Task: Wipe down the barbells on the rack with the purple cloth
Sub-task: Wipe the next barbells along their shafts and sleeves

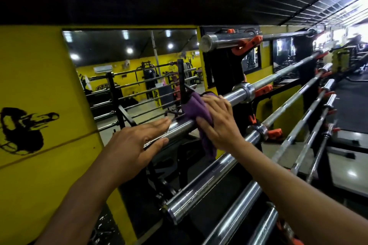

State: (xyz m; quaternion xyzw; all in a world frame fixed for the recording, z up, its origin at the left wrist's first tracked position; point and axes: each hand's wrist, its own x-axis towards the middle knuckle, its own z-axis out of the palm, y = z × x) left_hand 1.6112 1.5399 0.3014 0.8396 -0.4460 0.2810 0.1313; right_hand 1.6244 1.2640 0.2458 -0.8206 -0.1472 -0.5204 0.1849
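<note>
Barbells lie in stepped rows on a black rack (pixel 180 83), their chrome sleeves pointing toward the camera and their shafts running off toward 2 o'clock. The right hand (pixel 217 120) sits just right of centre, palm pressing the purple cloth (pixel 196 108) onto the sleeve of one barbell (pixel 237 93); the fingers lie spread and fairly straight over the cloth, and a tail of the fabric hangs down toward 6 o'clock below the hand. The left hand (pixel 139 144) is at 9 o'clock from the cloth, fingers straight and together, flat along the near sleeve end (pixel 175 127) of a lower bar, thumb beneath it; it curls round nothing. Orange collars (pixel 246 44) clip the bars at 1 o'clock. A mirror (pixel 129 65) in the yellow wall (pixel 39 85) at 10 o'clock reflects the rack and gym machines.
</note>
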